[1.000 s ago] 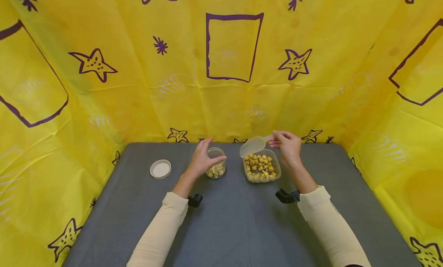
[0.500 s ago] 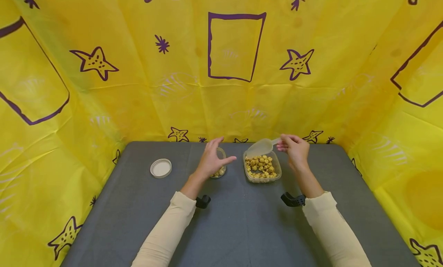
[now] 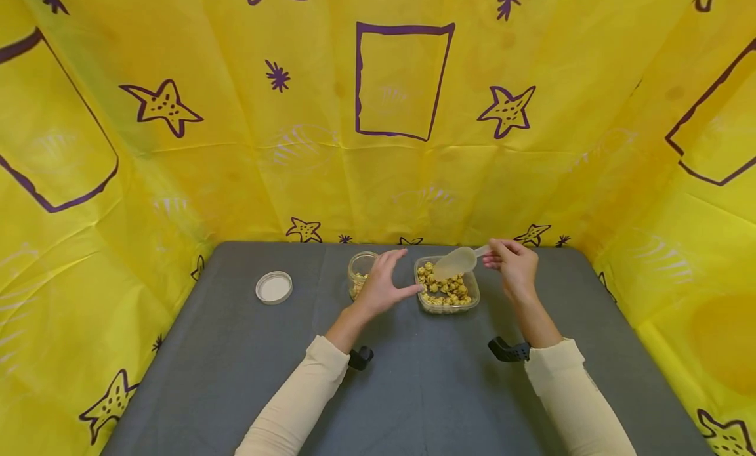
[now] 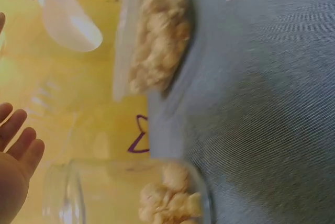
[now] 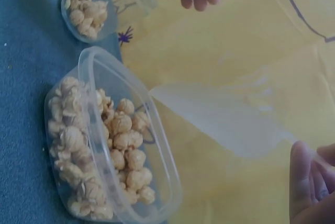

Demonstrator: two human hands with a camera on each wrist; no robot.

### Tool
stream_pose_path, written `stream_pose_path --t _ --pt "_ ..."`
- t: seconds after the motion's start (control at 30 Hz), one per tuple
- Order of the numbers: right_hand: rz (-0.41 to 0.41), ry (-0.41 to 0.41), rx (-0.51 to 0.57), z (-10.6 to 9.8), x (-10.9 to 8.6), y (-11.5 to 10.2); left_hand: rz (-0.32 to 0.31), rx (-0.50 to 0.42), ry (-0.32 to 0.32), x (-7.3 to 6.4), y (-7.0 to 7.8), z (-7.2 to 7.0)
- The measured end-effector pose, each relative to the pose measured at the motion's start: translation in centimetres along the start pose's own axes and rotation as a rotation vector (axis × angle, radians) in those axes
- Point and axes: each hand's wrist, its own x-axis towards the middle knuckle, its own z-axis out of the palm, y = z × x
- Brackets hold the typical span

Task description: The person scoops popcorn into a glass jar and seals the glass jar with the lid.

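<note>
A translucent scoop (image 3: 456,264) is pinched by its handle in my right hand (image 3: 517,269). Its bowl hangs tilted over the square clear tub (image 3: 446,308), which holds caramel popcorn (image 5: 128,145). In the right wrist view the scoop looks bare, its tip near the tub's rim. My left hand (image 3: 380,289) is spread with thumb and fingers apart, between the glass jar (image 3: 362,262) and the tub. It holds nothing. The jar stands upright without a lid, some popcorn (image 4: 172,200) at its bottom; in the head view my left hand partly covers it.
A round white lid (image 3: 274,288) lies on the grey table (image 3: 401,390) left of the jar. Yellow patterned cloth (image 3: 295,174) rises behind the table and along both sides.
My left hand has moved right, from beside the jar toward the tub. My right hand has shifted right and nearer, bringing the scoop from the tub's far left corner over its middle.
</note>
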Motion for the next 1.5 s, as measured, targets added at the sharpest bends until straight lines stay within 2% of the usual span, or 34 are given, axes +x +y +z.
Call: stream_pose_path --t 0.17,0.37,0.6,0.8,1.17,1.33,1.4,1.5 --pt "0.008 0.007 -0.003 -0.5 0.1 0.2 0.004 0.028 -0.059 -0.6 -0.1 1.6" --pt "0.013 0.01 -0.028 -1.0 -0.1 0.3 -0.015 0.045 -0.084 -1.2 -0.4 2.9" --pt "0.026 0.007 -0.107 -1.7 -0.2 0.4 -0.076 0.103 -0.113 -1.9 -1.0 4.4" --pt "-0.011 -0.004 -0.255 -2.1 -0.1 0.5 -0.136 0.088 -0.125 -2.2 -1.6 5.4" --pt "-0.171 -0.078 -0.58 -2.0 0.1 0.2 -0.213 0.063 -0.126 -2.1 -2.3 6.3" --pt "-0.283 -0.151 -0.753 -1.9 0.0 0.7 -0.215 0.059 -0.122 -1.9 -2.5 6.6" --pt "-0.305 -0.171 -0.786 -1.9 0.0 1.0 -0.207 0.055 -0.118 -1.8 -2.5 6.7" --pt "-0.292 -0.186 -0.782 -1.9 0.2 1.5 -0.192 0.056 -0.105 -1.8 -2.7 6.8"
